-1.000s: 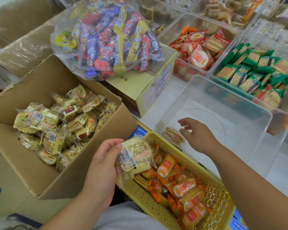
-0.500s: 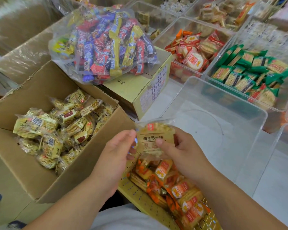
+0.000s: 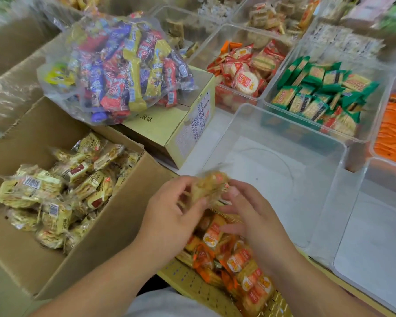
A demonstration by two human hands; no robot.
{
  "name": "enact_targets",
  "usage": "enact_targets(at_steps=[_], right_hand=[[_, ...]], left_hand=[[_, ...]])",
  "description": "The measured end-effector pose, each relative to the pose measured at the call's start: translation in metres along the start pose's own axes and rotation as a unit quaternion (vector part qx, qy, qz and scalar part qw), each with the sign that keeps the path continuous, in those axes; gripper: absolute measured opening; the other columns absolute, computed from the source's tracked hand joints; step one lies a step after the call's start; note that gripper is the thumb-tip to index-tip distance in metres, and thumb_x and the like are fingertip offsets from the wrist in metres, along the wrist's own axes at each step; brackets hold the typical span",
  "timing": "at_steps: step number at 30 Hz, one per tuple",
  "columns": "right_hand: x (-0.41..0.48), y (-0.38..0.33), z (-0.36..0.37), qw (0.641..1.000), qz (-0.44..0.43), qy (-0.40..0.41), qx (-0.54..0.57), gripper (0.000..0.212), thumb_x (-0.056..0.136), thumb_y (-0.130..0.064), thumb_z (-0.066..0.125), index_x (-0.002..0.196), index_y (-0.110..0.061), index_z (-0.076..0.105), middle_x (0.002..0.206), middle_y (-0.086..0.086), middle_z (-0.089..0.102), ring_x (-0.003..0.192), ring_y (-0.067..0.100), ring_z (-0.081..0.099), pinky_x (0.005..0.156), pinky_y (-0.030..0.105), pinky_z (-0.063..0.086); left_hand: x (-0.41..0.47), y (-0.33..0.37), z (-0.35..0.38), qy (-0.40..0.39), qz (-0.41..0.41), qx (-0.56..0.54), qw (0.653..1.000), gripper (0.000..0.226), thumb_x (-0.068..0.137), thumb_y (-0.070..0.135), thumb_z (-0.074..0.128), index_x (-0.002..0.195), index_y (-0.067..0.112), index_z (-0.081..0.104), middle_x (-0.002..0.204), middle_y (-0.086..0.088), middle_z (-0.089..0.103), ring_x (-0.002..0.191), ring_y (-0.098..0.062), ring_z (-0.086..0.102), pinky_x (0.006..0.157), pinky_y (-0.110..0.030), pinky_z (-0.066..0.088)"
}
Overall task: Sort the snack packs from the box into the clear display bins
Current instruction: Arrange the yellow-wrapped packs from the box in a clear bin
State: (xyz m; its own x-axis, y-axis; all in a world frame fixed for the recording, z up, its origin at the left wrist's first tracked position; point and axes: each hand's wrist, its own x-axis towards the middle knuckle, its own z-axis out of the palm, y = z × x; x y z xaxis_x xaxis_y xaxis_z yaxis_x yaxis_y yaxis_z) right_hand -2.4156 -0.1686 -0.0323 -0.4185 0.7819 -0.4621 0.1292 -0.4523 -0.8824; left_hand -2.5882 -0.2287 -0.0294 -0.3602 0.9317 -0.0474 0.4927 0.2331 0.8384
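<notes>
A brown cardboard box (image 3: 114, 227) at the left holds several yellow snack packs (image 3: 55, 191). Between my hands a blurred yellow snack pack (image 3: 209, 186) hangs over the near left corner of an empty clear bin (image 3: 284, 124). My left hand (image 3: 169, 216) pinches the pack's left side with fingers and thumb. My right hand (image 3: 249, 209) touches the pack's right edge with thumb and fingertips; how firmly it holds is blurred.
A yellow perforated basket (image 3: 192, 287) of orange packs sits under my hands. A clear bag of mixed sweets (image 3: 124, 65) lies on a small yellow carton (image 3: 183, 124). Bins with red-orange packs (image 3: 242, 72), green packs (image 3: 318, 92) and orange packs (image 3: 393, 129) stand behind.
My left hand lifted the pack from over the basket toward the empty bin. My right hand came back from the bin to meet it. The pack has since turned between both hands.
</notes>
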Motion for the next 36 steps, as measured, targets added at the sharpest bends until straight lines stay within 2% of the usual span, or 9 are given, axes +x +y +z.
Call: enact_targets(at_steps=[3, 5, 7, 10, 14, 18, 24, 27, 36], right_hand=[[0.010, -0.007, -0.005, 0.982, 0.057, -0.056, 0.169, 0.055, 0.092, -0.061, 0.056, 0.125, -0.017, 0.065, 0.120, 0.010, 0.072, 0.108, 0.028, 0.071, 0.084, 0.053, 0.059], [0.022, -0.012, -0.013, 0.981, 0.036, -0.021, 0.188, 0.033, 0.102, -0.038, 0.056, 0.122, -0.015, 0.067, 0.118, 0.014, 0.072, 0.105, 0.031, 0.072, 0.079, 0.049, 0.060], [0.040, -0.012, -0.027, 0.988, 0.001, 0.018, 0.156, 0.022, 0.103, -0.021, 0.054, 0.118, -0.019, 0.070, 0.114, 0.009, 0.074, 0.101, 0.028, 0.073, 0.075, 0.044, 0.061], [0.076, -0.007, -0.052, 0.995, -0.047, 0.085, -0.011, 0.029, 0.103, -0.014, 0.053, 0.123, -0.030, 0.067, 0.108, -0.003, 0.076, 0.097, 0.018, 0.074, 0.080, 0.036, 0.062], [0.131, 0.019, -0.075, 0.942, -0.072, 0.114, -0.307, 0.034, 0.100, -0.024, 0.057, 0.132, -0.036, 0.061, 0.120, -0.005, 0.068, 0.103, 0.018, 0.062, 0.086, 0.032, 0.048], [0.170, 0.047, -0.069, 0.892, -0.012, 0.035, -0.450, 0.036, 0.104, -0.025, 0.048, 0.139, -0.027, 0.054, 0.123, 0.011, 0.063, 0.104, 0.031, 0.060, 0.084, 0.036, 0.048], [0.183, 0.058, -0.047, 0.857, 0.016, -0.133, -0.498, 0.045, 0.107, -0.042, 0.039, 0.148, -0.023, 0.045, 0.143, 0.008, 0.056, 0.127, 0.029, 0.052, 0.097, 0.034, 0.039], [0.180, 0.061, -0.040, 0.836, 0.026, -0.190, -0.514, 0.054, 0.109, -0.045, 0.032, 0.157, -0.020, 0.029, 0.157, 0.010, 0.041, 0.141, 0.029, 0.041, 0.112, 0.035, 0.032], [0.177, 0.068, -0.030, 0.798, 0.043, -0.197, -0.568, 0.082, 0.099, -0.071, 0.024, 0.162, -0.023, 0.003, 0.168, 0.010, 0.015, 0.152, 0.031, 0.020, 0.123, 0.047, 0.021]], left_hand=[[0.010, 0.007, 0.012, -0.058, 0.208, 0.140, 0.966, 0.037, 0.083, 0.034, 0.074, 0.119, 0.031, 0.066, 0.113, 0.012, 0.061, 0.104, -0.007, 0.057, 0.088, -0.020, 0.046], [0.019, 0.007, 0.019, -0.088, 0.252, 0.203, 0.942, 0.047, 0.084, 0.040, 0.072, 0.128, 0.028, 0.061, 0.127, 0.004, 0.056, 0.114, -0.018, 0.055, 0.096, -0.030, 0.045], [0.028, 0.006, 0.025, -0.118, 0.182, 0.273, 0.937, 0.062, 0.090, 0.053, 0.064, 0.146, 0.030, 0.048, 0.150, -0.001, 0.043, 0.134, -0.025, 0.044, 0.110, -0.043, 0.039], [0.042, -0.005, 0.031, -0.174, 0.004, 0.350, 0.920, 0.087, 0.096, 0.069, 0.047, 0.163, 0.025, 0.014, 0.171, -0.008, 0.008, 0.155, -0.029, 0.014, 0.124, -0.046, 0.019], [0.045, -0.024, 0.033, -0.250, -0.053, 0.351, 0.901, 0.095, 0.098, 0.068, 0.042, 0.165, 0.015, 0.001, 0.173, -0.008, 0.007, 0.158, -0.028, 0.011, 0.126, -0.040, 0.016], [0.045, -0.032, 0.034, -0.256, -0.021, 0.356, 0.898, 0.096, 0.096, 0.073, 0.041, 0.165, 0.014, 0.007, 0.172, -0.003, 0.013, 0.158, -0.022, 0.011, 0.126, -0.035, 0.014], [0.049, -0.041, 0.036, -0.253, -0.010, 0.358, 0.899, 0.094, 0.094, 0.074, 0.044, 0.164, 0.019, 0.017, 0.172, -0.004, 0.013, 0.158, -0.022, 0.011, 0.126, -0.035, 0.012], [0.049, -0.046, 0.035, -0.257, -0.001, 0.350, 0.901, 0.092, 0.095, 0.071, 0.046, 0.165, 0.019, 0.014, 0.173, -0.004, 0.010, 0.158, -0.022, 0.009, 0.126, -0.034, 0.010], [0.049, -0.050, 0.032, -0.271, 0.011, 0.343, 0.900, 0.094, 0.094, 0.070, 0.050, 0.165, 0.024, 0.008, 0.173, -0.001, 0.004, 0.158, -0.021, 0.003, 0.126, -0.037, 0.008]])
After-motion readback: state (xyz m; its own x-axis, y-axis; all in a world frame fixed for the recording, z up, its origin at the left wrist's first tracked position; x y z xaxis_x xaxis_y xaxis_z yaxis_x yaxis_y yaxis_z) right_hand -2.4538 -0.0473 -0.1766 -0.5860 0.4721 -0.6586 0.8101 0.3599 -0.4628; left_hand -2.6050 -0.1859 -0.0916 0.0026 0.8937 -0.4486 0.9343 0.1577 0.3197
